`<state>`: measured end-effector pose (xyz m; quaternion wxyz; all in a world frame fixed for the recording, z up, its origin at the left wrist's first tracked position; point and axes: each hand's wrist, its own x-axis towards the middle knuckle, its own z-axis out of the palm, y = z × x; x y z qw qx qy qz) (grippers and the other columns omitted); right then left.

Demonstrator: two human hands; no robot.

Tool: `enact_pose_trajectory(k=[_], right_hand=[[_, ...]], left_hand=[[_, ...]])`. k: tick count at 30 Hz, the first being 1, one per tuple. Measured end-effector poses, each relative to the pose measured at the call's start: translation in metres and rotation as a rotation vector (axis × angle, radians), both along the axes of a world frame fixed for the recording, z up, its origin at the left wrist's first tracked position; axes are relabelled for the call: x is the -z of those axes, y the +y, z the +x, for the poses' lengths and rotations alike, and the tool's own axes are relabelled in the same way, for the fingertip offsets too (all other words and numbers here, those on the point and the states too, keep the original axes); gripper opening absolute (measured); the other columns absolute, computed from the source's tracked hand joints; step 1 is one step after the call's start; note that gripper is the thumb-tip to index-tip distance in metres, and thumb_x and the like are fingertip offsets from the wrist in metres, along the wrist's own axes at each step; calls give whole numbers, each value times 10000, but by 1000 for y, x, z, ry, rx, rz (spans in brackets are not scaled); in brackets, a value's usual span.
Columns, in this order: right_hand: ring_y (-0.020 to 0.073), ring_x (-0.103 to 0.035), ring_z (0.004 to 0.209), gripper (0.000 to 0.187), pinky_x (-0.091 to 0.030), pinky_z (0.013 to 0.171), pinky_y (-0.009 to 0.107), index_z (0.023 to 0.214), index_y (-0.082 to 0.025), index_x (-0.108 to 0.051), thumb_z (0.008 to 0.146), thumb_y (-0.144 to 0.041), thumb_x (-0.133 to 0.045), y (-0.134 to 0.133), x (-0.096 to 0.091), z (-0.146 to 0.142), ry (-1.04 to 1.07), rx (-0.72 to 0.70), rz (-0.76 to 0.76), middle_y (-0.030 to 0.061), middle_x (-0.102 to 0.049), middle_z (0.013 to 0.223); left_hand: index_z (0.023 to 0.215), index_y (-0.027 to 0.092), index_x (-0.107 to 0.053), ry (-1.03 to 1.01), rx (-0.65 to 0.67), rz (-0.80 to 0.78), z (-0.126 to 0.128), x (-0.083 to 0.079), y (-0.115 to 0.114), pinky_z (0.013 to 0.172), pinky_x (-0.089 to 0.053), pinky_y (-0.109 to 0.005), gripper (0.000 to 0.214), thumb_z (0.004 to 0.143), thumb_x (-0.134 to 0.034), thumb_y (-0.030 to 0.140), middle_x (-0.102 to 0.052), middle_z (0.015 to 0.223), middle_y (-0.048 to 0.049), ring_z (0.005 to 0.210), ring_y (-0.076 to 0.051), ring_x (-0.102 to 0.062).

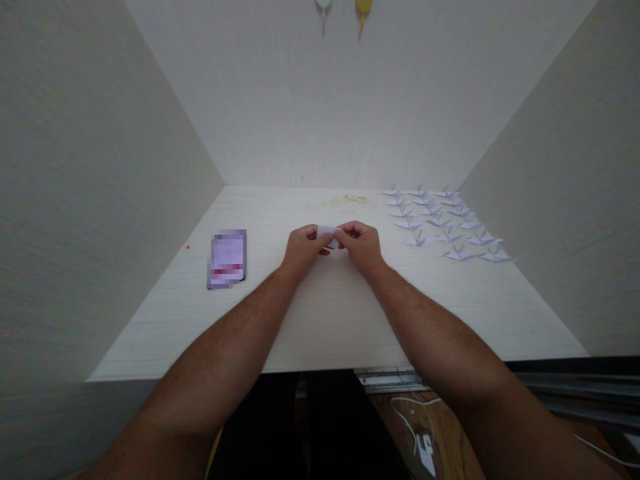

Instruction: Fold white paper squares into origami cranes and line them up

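Note:
Both my hands meet over the middle of the white desk (320, 320). My left hand (303, 247) and my right hand (361, 244) each pinch one side of a small piece of pale folded paper (327, 233), held just above the desk top. The fingers of both hands are curled in and pressed on the paper, which they partly hide.
Several folded white paper cranes (443, 221) lie in rows at the back right of the desk. A dark flat device with a lit, blurred screen (227, 258) lies to the left. White walls close in the desk on three sides. A white cable (415, 427) lies on the floor below.

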<state>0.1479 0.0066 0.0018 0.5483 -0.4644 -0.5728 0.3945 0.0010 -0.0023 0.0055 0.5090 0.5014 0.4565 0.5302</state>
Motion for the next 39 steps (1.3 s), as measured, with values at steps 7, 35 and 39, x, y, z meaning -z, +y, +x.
enact_pose_trajectory(k=[7, 35, 39], right_hand=[[116, -603, 541, 265, -527, 526, 264, 852, -189, -696, 658, -365, -731, 0, -1, 0, 59, -38, -10, -9, -691, 673], [102, -551, 471, 185, -425, 487, 229, 689, -180, -630, 731, -348, -695, -3, -4, 2, 33, -48, -62, -25, -610, 516], [109, -572, 493, 210, -476, 525, 244, 739, -191, -625, 728, -387, -702, 1, 1, 3, 143, -55, -57, -33, -615, 541]], left_hand=[[805, 133, -722, 7, -17, -16, -1, 2, 3, 548, -522, -263, 323, 651, -816, 401, -717, 741, -73, 628, -162, -656], [720, 143, -669, 158, -57, 52, 1, 0, 0, 509, -503, -220, 213, 685, -754, 335, -672, 649, -19, 541, -108, -601], [741, 132, -675, 116, -15, 4, 1, -2, -1, 518, -499, -236, 213, 708, -732, 336, -683, 626, -47, 530, -125, -618]])
